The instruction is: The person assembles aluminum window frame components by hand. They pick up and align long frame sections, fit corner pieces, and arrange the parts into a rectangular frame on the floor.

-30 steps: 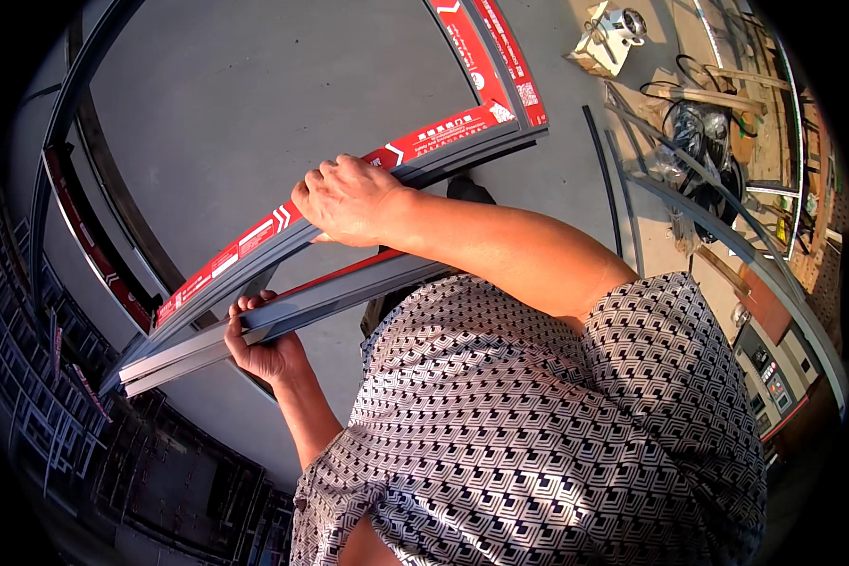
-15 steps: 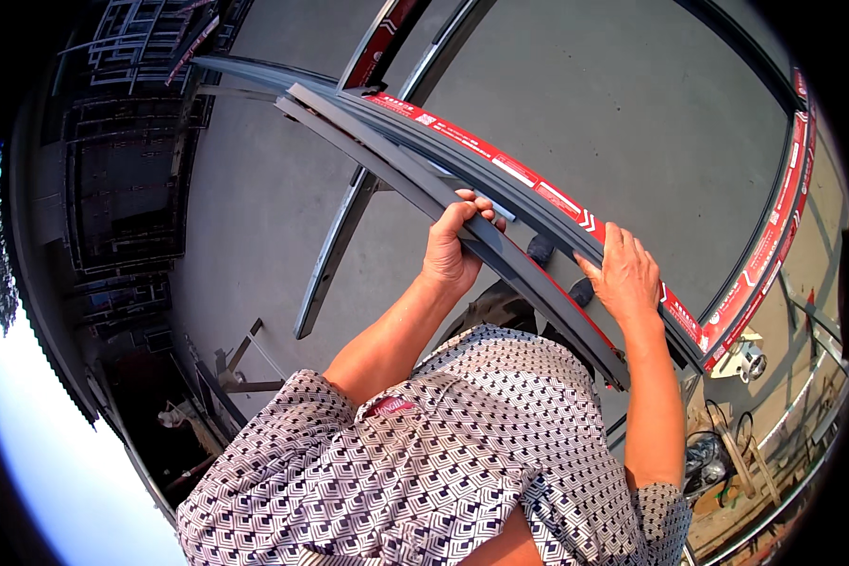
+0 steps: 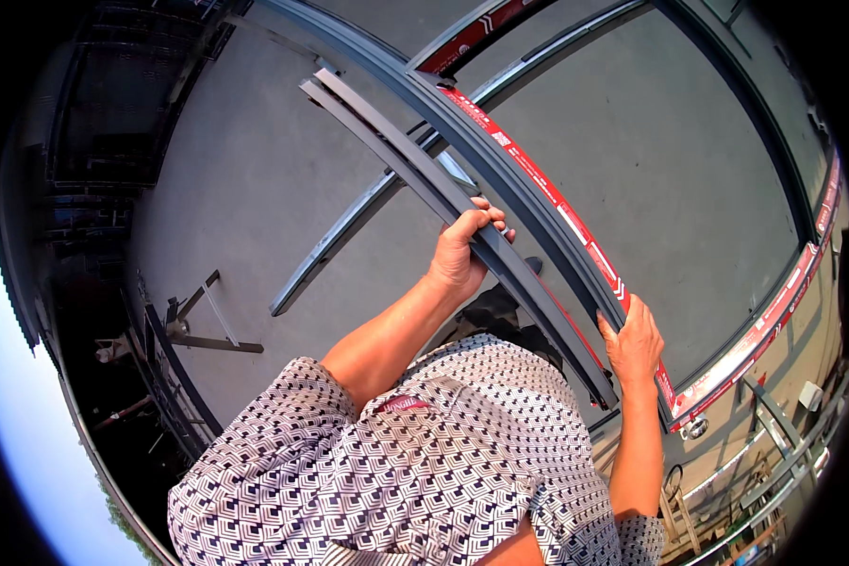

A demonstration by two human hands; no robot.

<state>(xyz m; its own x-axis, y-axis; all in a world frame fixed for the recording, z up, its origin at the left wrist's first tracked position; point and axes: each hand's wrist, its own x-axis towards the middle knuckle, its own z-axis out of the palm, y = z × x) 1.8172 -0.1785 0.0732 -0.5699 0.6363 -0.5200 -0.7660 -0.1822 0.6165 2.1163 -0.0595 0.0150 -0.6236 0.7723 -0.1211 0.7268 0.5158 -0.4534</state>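
A long dark grey metal profile (image 3: pixel 391 141) slants from the upper left down toward my waist, with a groove along its length. My left hand (image 3: pixel 464 250) is wrapped round it near its middle, thumb on top and fingers curling over the far side. Alongside lies a large grey window or door frame (image 3: pixel 524 193) with red printed protective film (image 3: pixel 566 219) on its face. My right hand (image 3: pixel 635 341) is closed over the near side bar of this frame, close to its lower right corner. A gap shows between the profile and the frame.
A silvery metal bar (image 3: pixel 335 241) runs beneath the frame across the grey floor (image 3: pixel 208 179). At the left stand dark frames (image 3: pixel 99 113) and an angled metal piece (image 3: pixel 212 325). Metal rails (image 3: pixel 774 429) and wooden pieces (image 3: pixel 679 514) lie at the lower right.
The view has turned, so the frame appears steeper. The gap between the profile's upper end and the frame has widened. Both hands keep their holds.
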